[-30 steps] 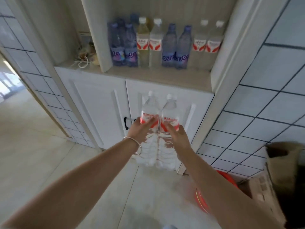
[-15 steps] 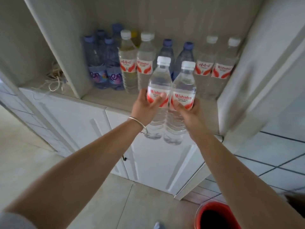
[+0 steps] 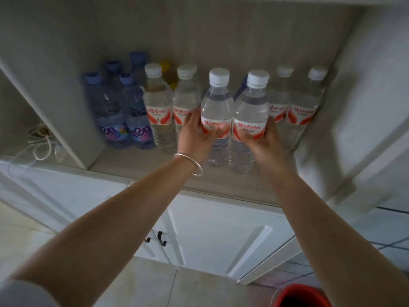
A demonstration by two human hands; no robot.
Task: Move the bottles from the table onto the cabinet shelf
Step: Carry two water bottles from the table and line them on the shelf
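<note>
Two clear water bottles with white caps and red-and-white labels stand upright side by side at the front of the cabinet shelf [image 3: 137,173]. My left hand [image 3: 195,138] grips the left bottle [image 3: 218,103] around its label. My right hand [image 3: 263,142] grips the right bottle [image 3: 251,107] the same way. Whether their bases touch the shelf I cannot tell. Behind them stand several more bottles: blue-capped ones [image 3: 115,111] at the left, a yellowish one [image 3: 158,107] and clear red-labelled ones [image 3: 305,107] at the right.
A vertical divider panel [image 3: 66,96] bounds the shelf on the left, with a coil of white cord [image 3: 42,142] beyond it. White cabinet doors [image 3: 221,229] with black handles are below. A red bucket [image 3: 303,295] stands on the floor at the lower right.
Both hands carried the two bottles up from in front of the cabinet doors and forward into the shelf opening. The view has moved closer to the shelf.
</note>
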